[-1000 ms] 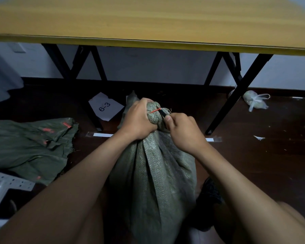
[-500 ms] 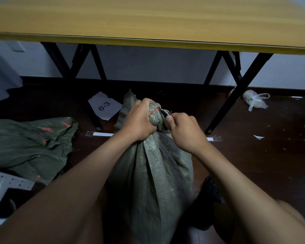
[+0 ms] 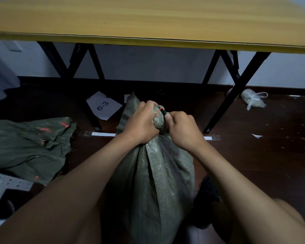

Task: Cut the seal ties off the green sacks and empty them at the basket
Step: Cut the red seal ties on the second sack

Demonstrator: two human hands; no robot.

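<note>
A full green woven sack (image 3: 153, 187) stands upright on the dark floor between my knees. My left hand (image 3: 141, 124) grips its bunched neck. A thin red seal tie (image 3: 158, 112) runs around the neck just above my left thumb. My right hand (image 3: 183, 129) is curled around a small dark tool (image 3: 164, 113) whose tip sits against the neck beside the tie. Most of the tool is hidden in my fist. An empty green sack (image 3: 28, 147) with red marks lies flat on the floor at the left.
A yellow table top (image 3: 148, 23) on black folding legs (image 3: 236, 92) spans the view ahead. A paper marked 6-3 (image 3: 103, 106) lies under it. A knotted white plastic bag (image 3: 252, 99) sits at the right. A white perforated basket rim (image 3: 5, 182) shows at the lower left.
Both hands have stayed on the sack's neck and shifted only slightly. The loose top of the sack behind my left hand has risen a little.
</note>
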